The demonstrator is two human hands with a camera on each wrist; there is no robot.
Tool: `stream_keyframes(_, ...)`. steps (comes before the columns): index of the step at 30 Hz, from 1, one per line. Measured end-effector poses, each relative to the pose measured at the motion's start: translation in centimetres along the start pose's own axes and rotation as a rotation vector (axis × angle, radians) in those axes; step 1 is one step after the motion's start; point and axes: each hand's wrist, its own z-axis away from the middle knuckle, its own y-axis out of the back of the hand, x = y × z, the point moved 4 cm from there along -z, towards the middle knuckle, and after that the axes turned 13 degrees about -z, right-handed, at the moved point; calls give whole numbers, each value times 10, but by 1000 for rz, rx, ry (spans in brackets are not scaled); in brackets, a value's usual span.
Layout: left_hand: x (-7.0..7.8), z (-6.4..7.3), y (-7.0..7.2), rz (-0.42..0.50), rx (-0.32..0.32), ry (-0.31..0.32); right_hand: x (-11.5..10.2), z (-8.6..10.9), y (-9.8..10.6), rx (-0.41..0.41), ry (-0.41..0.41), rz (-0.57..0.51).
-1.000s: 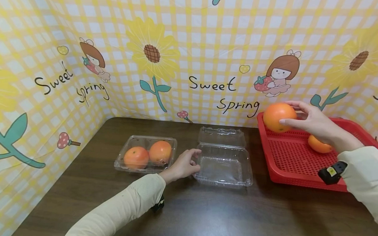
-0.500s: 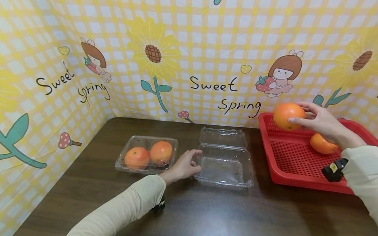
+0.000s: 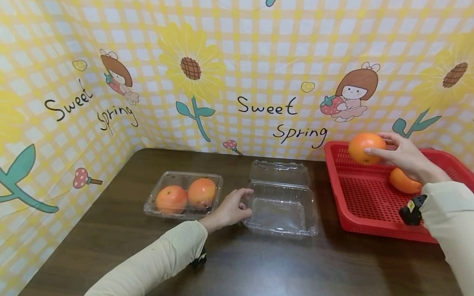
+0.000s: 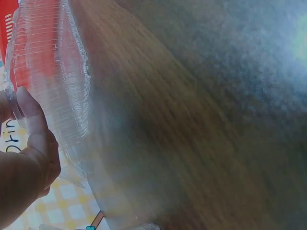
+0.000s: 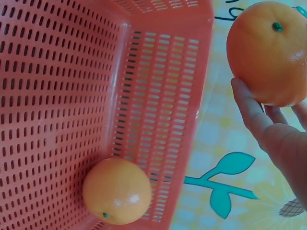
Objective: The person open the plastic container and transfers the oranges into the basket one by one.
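Note:
My right hand (image 3: 403, 155) grips an orange (image 3: 367, 148) above the back left part of the red basket (image 3: 343, 214). In the right wrist view that orange (image 5: 268, 52) has its green stem dot toward the camera, with the fingers along its side. A second orange (image 3: 404, 180) lies in the basket, partly behind the right hand. My left hand (image 3: 231, 208) pinches the left rim of a clear plastic clamshell box (image 3: 280, 209), whose lid (image 3: 279, 172) is folded back. In the left wrist view the thumb (image 4: 31, 108) presses against the box's edge.
Left of the left hand stands a closed clear clamshell box (image 3: 153, 208) with two oranges (image 3: 171, 199) inside. A dark wooden table (image 3: 241, 270) carries everything. Checked, flower-printed cloth (image 3: 219, 79) walls the back and left side.
The right hand has carried its orange a little to the right and slightly lower over the basket. The left hand has stayed at the open box's rim.

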Motion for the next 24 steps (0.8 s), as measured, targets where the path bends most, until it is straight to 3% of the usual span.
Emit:
stream_keyframes(9,-1,0,-1,6,4,2,17,-6,3,-44,-70,14)
stream_keyframes(24,-2,-1,-1,-5,14,-4,25,-12,-6,-112,-118,104)
